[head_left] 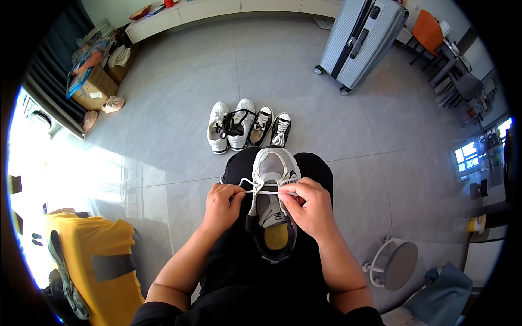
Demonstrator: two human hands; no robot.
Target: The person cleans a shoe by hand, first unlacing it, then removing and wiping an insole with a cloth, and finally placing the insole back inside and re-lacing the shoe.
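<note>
A grey and white sneaker (272, 163) rests on my lap with its toe pointing away from me. Its opening faces up and shows a yellow insole (276, 236). A white shoelace (266, 192) runs across the shoe, threaded through the front eyelets. On the left of the shoe, my left hand (223, 205) pinches one part of the lace between thumb and fingers. My right hand (309, 206) is at the shoe's right side, its thumb and fingertips closed on the lace by the eyelets.
Beyond my knees, two white sneakers (218, 127) and two black-and-white canvas shoes (280, 129) stand on the grey floor. A silver suitcase (361, 41) is at the far right. A round stool (401, 266) stands near right, and a yellow cloth (103, 261) drapes at near left.
</note>
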